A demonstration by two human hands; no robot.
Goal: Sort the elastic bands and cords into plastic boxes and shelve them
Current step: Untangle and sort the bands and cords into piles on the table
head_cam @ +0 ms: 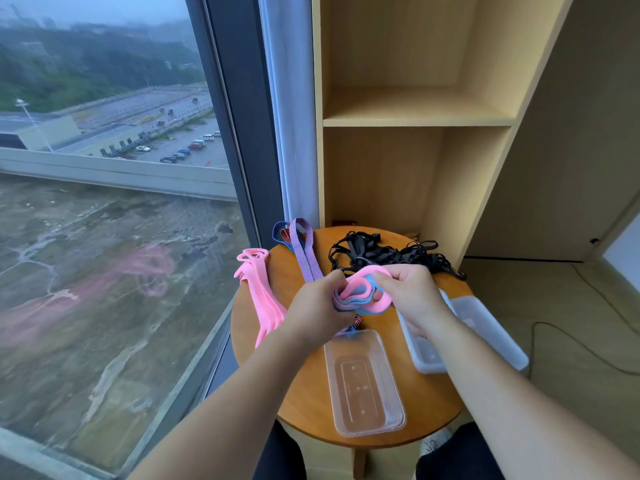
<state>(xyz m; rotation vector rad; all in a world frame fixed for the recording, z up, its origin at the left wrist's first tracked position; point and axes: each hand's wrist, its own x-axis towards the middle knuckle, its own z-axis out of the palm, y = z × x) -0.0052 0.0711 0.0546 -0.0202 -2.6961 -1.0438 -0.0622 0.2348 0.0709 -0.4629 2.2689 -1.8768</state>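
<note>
We see both hands over the round wooden surface (298, 393), and together they hold a folded bundle of pink and blue elastic bands (360, 293) in the air. The left hand (317, 306) has its fingers curled round the left end of the bundle. The right hand (412, 294) pinches the right end, and its fingers are narrow on the pink loop. Just below the bundle a clear plastic box (365, 382) lies open on the surface with nothing inside. A second, frosted box (485, 327) lies to the right, partly under the right forearm. More pink bands (258, 289) hang over the left edge, striped blue and red bands (304, 252) lie beside them, and a tangle of black cords (384, 252) lies at the far side. Behind stands a wooden shelf unit (415, 122).
</note>
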